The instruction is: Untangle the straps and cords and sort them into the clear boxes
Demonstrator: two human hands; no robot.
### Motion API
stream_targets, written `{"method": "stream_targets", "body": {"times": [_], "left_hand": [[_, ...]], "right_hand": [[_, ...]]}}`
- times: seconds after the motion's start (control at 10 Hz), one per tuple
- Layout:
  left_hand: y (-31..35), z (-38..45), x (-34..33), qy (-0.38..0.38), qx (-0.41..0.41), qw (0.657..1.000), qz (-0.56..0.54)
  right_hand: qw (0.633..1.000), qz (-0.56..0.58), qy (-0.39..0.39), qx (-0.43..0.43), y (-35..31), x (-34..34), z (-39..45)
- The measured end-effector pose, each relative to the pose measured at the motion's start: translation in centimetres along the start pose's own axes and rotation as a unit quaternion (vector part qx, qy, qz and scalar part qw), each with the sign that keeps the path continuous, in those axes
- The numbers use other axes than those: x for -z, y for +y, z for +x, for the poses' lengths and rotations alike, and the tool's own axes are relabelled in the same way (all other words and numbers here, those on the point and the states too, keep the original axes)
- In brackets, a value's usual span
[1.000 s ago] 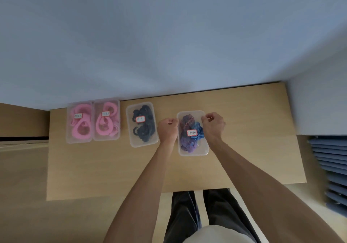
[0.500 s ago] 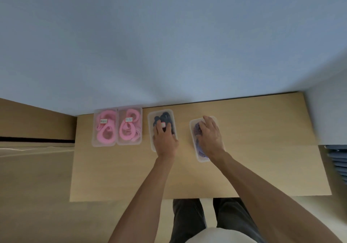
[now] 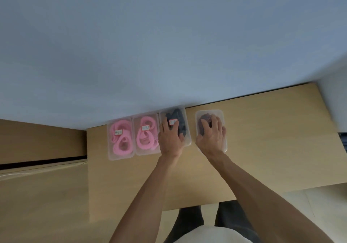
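Note:
Several lidded clear boxes stand in a row at the far edge of the wooden table [image 3: 262, 149]. Two boxes of pink straps [image 3: 120, 139] [image 3: 146, 135] sit at the left, touching each other. My left hand [image 3: 170, 137] rests flat with spread fingers on the lid of the box of dark cords [image 3: 180, 118], which now touches the pink ones. My right hand [image 3: 212, 135] presses flat on the lid of the box of purple cords [image 3: 219, 114], a gap to the right. Each lid carries a small white label.
The blue-grey wall [image 3: 169, 45] rises right behind the boxes. A lower wooden surface [image 3: 37, 186] lies left of the table. My dark trousers [image 3: 189, 222] show below the table's near edge.
Both hands went from pinching the purple box's lid edges to lying flat on two lids. The dark-cord box has slid left and back against the pink boxes; the purple box moved back too.

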State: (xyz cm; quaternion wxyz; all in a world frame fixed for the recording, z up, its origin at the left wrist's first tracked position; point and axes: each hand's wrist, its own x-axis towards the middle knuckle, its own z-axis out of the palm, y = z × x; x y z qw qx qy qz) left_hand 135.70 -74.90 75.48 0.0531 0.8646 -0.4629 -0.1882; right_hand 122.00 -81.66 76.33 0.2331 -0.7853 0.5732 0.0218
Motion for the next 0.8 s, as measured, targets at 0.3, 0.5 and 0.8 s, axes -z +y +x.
{"method": "stream_targets", "body": {"times": [0.3,0.5,0.8], "left_hand": [[-1.0,0.5,0.4,-0.012,0.009,1.000,0.012],[-0.6,0.6,0.7,-0.017,0.018,1.000,-0.010],[0.7,-7.2,1.6,0.028,0.135,0.979,-0.147]], "right_hand": [[0.999,-0.017,-0.013,0.049,-2.3,-0.4,2.6],[0.997,-0.046,-0.019,0.052,-2.9,-0.6,3.5],[0.994,0.047,0.045,0.086,0.2,1.5,-5.8]]}}
